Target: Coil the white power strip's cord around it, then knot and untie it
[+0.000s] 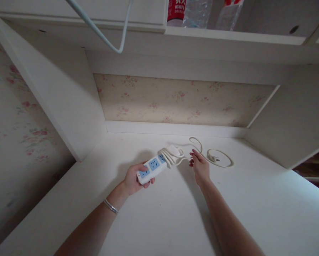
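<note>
A white power strip (149, 170) with blue socket faces is gripped at its near end by my left hand (135, 177), thumb on top and fingers underneath. Several turns of its cream cord (168, 158) are wound around the far end. From there the cord runs to my right hand (200, 168), whose fingers are closed on it in a pinch. Beyond that hand the loose cord curls over the white desktop, and the plug (214, 158) lies inside a loop with its prongs showing. A silver bracelet circles my left wrist.
The white desktop (159, 220) has side panels left (60, 92) and right (290, 117), and a flowered back wall (172, 99). Overhead, a shelf (229, 35) carries several bottles (198, 12). A pale cable (100, 33) dangles from above at the upper left.
</note>
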Demonstrator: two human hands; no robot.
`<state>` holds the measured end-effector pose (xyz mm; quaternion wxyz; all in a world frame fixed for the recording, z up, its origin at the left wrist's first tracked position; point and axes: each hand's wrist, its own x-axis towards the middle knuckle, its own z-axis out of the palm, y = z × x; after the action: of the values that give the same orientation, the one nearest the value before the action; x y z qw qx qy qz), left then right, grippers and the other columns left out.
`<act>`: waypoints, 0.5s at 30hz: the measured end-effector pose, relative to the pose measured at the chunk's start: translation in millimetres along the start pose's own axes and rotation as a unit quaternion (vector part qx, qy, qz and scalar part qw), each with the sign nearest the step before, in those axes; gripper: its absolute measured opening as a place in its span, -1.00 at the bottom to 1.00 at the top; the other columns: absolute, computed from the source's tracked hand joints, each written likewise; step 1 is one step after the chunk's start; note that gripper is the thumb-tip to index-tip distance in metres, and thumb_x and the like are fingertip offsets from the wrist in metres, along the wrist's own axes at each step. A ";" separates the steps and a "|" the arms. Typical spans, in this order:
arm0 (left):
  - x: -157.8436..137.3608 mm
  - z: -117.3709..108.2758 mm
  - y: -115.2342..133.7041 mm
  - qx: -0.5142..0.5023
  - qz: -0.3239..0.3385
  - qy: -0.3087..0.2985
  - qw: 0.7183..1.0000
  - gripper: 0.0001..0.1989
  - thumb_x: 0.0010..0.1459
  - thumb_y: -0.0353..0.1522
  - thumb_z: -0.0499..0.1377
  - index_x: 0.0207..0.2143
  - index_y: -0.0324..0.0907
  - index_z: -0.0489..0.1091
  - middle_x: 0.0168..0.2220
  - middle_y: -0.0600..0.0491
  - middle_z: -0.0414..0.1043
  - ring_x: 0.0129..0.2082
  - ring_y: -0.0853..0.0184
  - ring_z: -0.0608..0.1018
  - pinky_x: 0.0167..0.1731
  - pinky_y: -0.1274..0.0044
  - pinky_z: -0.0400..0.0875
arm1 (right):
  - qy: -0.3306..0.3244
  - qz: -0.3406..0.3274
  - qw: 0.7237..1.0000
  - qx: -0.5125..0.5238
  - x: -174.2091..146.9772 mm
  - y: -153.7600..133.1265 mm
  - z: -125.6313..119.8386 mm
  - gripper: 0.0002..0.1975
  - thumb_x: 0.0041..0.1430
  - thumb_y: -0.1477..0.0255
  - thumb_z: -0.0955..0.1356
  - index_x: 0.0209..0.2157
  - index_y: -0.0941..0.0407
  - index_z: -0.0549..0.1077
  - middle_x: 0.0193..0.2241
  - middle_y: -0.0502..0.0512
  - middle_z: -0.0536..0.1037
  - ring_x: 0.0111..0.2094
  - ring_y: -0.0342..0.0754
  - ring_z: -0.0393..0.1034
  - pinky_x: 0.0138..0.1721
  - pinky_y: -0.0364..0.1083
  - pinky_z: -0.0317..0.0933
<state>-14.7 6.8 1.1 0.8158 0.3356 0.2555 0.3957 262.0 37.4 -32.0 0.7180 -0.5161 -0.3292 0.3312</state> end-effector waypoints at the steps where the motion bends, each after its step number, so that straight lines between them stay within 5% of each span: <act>1: -2.2 0.5 1.6 0.000 -0.012 -0.023 1.000 -0.68 -0.10 -0.38 0.09 -0.23 -0.30 0.37 -0.45 -0.03 0.39 -0.60 0.30 0.49 -0.83 0.65 0.18 | 0.000 0.009 1.000 0.005 1.1 2.2 -0.5 -0.66 -0.08 0.41 0.38 -0.18 0.09 0.51 -0.27 0.04 0.55 -0.54 -0.25 0.34 -0.57 -0.24 0.26; 8: -14.3 8.1 9.9 0.194 -0.109 -0.141 0.965 -0.42 -0.24 -0.48 0.09 -0.04 -0.34 0.36 -0.43 -0.10 0.46 -0.61 0.27 0.52 -0.81 0.63 0.27 | 0.061 0.020 0.984 0.164 10.5 -3.1 -3.5 -0.69 -0.11 0.46 0.43 -0.22 0.15 0.47 -0.29 0.03 0.52 -0.37 -0.23 0.43 -0.21 -0.23 0.39; 15: -4.9 9.6 3.4 0.285 -0.091 -0.052 0.953 -0.54 -0.11 -0.43 0.14 -0.06 -0.26 0.40 -0.36 -0.09 0.47 -0.57 0.31 0.53 -0.78 0.66 0.23 | 0.124 0.025 0.957 0.259 25.9 -15.6 -24.9 -0.72 -0.06 0.57 0.40 -0.23 0.14 0.42 -0.34 -0.03 0.46 -0.36 -0.31 0.40 -0.29 -0.36 0.36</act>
<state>-12.5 1.0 10.5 0.7309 0.5495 0.3445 0.2126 298.9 41.6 -19.9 0.8538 -0.3572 -0.1275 0.3565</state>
